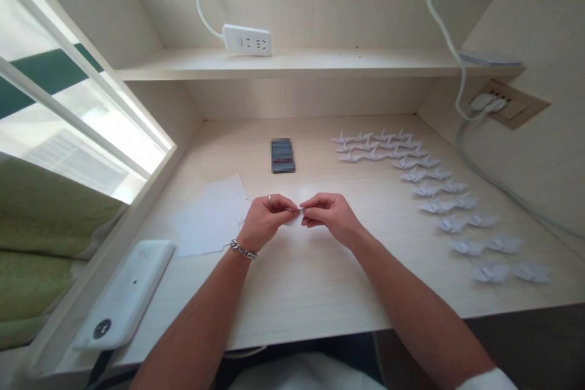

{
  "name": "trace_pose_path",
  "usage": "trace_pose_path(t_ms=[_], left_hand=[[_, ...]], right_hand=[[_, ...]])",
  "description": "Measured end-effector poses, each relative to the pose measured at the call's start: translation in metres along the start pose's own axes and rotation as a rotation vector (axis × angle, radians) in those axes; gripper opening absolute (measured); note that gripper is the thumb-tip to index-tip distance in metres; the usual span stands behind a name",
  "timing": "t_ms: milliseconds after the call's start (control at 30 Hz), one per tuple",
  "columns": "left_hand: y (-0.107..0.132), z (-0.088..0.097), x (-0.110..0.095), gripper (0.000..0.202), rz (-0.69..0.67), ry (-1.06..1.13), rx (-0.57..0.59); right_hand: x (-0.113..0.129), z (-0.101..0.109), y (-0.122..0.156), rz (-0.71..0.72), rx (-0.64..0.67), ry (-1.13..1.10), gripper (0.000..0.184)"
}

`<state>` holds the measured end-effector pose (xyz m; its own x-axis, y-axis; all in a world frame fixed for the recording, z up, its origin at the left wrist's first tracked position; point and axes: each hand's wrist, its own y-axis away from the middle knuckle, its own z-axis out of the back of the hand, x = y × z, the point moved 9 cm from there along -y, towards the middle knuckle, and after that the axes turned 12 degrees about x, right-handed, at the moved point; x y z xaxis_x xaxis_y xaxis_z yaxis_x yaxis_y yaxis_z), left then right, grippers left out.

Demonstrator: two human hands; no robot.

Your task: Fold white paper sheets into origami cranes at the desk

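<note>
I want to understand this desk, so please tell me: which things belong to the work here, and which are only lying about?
In the work: left hand, right hand, small white paper, white paper sheets, folded paper cranes.
Lying about: blurred dark object, white power strip, white device.

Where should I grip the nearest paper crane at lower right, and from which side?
Pinch the paper crane at its raised middle, likely from above: it sits on the desk with thin, pointed ends spread sideways, which look easy to crumple.
</note>
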<state>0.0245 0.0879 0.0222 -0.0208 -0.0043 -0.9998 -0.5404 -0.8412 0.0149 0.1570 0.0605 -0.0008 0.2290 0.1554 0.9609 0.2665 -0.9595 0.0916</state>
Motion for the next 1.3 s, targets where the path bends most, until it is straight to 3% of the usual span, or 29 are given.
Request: trace_pose_path(t_ms=[300,567,967,1300], left_hand=[[0.001,0.001,-0.002,0.010,-0.001,-0.131,0.035],[0.001,-0.001,-0.002,0.011,0.004,-0.141,0.015],[0.004,0.001,-0.013,0.011,-0.081,-0.242,0.008],[0.004,0.004,-0.011,0.011,-0.079,-0.274,-0.001]], right_hand=[[0.002,-0.002,0.000,-0.002,0.028,0.076,0.020],[0.004,0.004,0.001,0.026,-0.045,0.104,0.018],[-0.002,0.001,-0.001,-0.031,0.023,-0.076,0.018],[-0.002,-0.002,-0.002,-0.047,0.038,-0.076,0.019]])
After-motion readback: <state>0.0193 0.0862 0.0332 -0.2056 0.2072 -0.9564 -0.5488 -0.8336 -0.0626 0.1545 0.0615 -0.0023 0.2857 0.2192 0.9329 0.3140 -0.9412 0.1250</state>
